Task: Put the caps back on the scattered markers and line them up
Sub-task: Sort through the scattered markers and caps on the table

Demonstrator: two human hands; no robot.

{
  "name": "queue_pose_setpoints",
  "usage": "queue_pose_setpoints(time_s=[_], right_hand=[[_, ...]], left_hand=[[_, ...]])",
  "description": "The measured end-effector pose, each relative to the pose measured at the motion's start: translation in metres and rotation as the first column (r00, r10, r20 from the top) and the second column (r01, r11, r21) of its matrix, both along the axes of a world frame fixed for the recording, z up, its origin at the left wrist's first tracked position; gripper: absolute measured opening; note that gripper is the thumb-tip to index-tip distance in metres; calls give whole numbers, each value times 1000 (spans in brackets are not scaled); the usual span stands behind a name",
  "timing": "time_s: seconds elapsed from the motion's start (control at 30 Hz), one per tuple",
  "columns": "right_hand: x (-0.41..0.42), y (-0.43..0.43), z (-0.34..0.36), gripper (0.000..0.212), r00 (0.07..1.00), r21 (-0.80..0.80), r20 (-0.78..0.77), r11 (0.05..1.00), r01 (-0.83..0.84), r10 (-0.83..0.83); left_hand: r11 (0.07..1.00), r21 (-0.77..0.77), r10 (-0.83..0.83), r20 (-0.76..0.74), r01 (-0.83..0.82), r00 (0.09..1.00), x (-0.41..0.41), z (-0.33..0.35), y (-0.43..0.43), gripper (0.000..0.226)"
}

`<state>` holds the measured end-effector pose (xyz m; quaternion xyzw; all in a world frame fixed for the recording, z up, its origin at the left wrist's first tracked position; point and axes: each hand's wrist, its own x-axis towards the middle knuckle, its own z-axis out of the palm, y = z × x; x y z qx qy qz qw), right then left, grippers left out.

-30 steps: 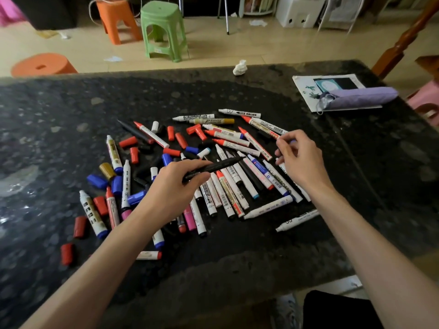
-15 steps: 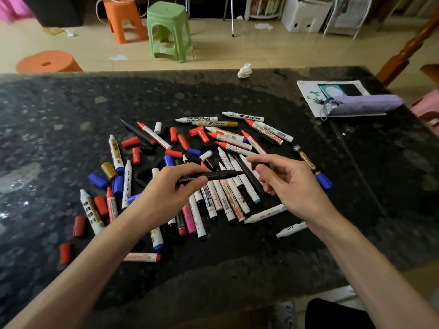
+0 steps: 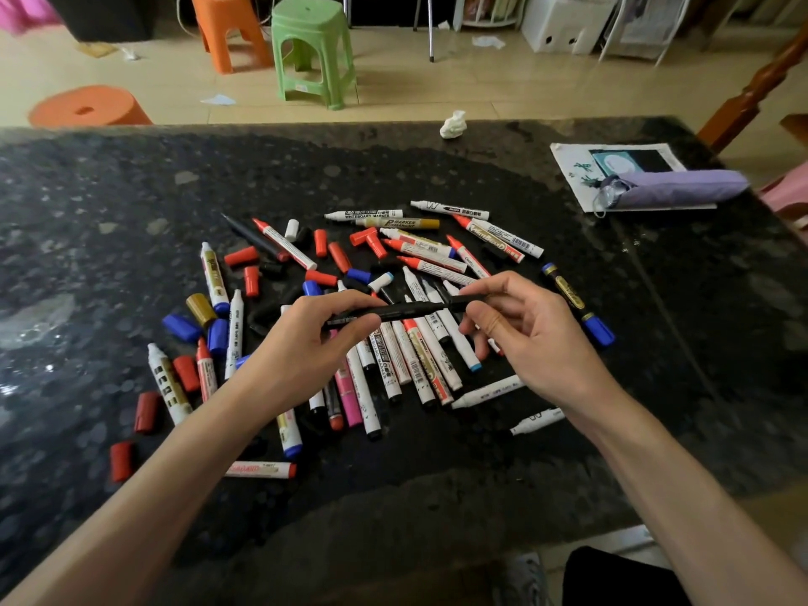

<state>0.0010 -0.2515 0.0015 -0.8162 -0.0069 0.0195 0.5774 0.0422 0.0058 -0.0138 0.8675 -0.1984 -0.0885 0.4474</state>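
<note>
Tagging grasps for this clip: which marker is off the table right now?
The black marker, held level over the table: the left hand grips one end, the right hand pinches the other. All others lie flat.

The right hand (image 3: 535,338) hides the 3 o'clock end of the black marker (image 3: 406,311), so whether it is capped cannot be told. The left hand (image 3: 301,347) covers parts of the markers (image 3: 350,387) beneath it. At 2 o'clock, a chair (image 3: 763,80) is cut off by the edge.
</note>
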Motion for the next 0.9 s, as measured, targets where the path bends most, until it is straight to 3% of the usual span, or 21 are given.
queue_pose_setpoints(time_s=[0.37, 0.5, 0.6, 0.8, 0.9], right_hand=[[-1, 5, 3, 15, 999, 26, -41, 999, 18, -17], [-1, 3, 3, 20, 986, 94, -79, 983, 156, -149], [-1, 2, 1, 17, 980, 0, -69, 982, 189, -189], [-2, 6, 0, 20, 994, -141, 16, 984, 110, -109], [0, 6, 0, 24, 993, -124, 53, 986, 112, -106]], left_hand=[[1000, 8, 10, 11, -10, 1000, 3, -1, 3, 25], [1000, 11, 23, 19, -23, 1000, 4, -2, 4, 24], [1000, 19, 23, 11, -23, 1000, 3, -2, 4, 24], [1000, 14, 22, 6, -22, 1000, 3, -1, 4, 22], [1000, 6, 21, 7, -21, 1000, 4, -1, 4, 21]])
